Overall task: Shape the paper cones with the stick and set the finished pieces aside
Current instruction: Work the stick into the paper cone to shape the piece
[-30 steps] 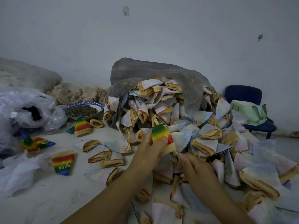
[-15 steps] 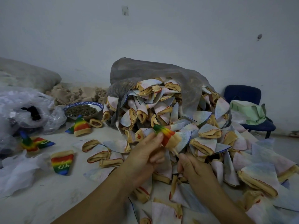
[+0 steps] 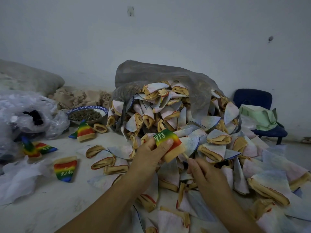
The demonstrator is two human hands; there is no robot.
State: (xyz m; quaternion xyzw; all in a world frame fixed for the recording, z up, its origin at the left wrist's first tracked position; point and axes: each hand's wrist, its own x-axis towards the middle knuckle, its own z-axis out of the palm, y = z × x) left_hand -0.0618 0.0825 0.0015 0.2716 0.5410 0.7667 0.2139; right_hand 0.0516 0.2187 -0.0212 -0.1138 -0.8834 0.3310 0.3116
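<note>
the left hand [image 3: 149,155] grips a rainbow cone [image 3: 165,140], thumb pressed flat on its front and the other fingers curled behind it. the cone is held up just above the near edge of the pile, with its tan cuff turned down and to the right. white lettering shows on the green band near its top. the right hand [image 3: 204,174] sits just below and right of it, fingers closed round a thin stick [image 3: 186,156]. only a short length of the stick shows between the knuckles and the cuff, where its upper end goes out of sight at the cone's open mouth. how far in it reaches i cannot tell.

behind both hands a heap of pale unshaped cones [image 3: 183,118] spills from a grey sack [image 3: 159,74]. it spreads forward and right across the pale surface [image 3: 50,206], and some cones lie under the forearms.

the finished pieces lie well apart to the left. 1 upright rainbow piece [image 3: 85,130] stands just in front of a blue-rimmed bowl [image 3: 103,108] of dark bits. 1 flat rainbow piece [image 3: 64,169] lies nearer the camera with its cuff turned away. a pair of rainbow pieces [image 3: 45,147] lies beside a crumpled clear plastic bag [image 3: 25,111]. a few flattened pale cones [image 3: 101,163] lie between these and the hands. at the far right a blue chair [image 3: 252,98] carries a green bag [image 3: 259,116], close to the wall.
</note>
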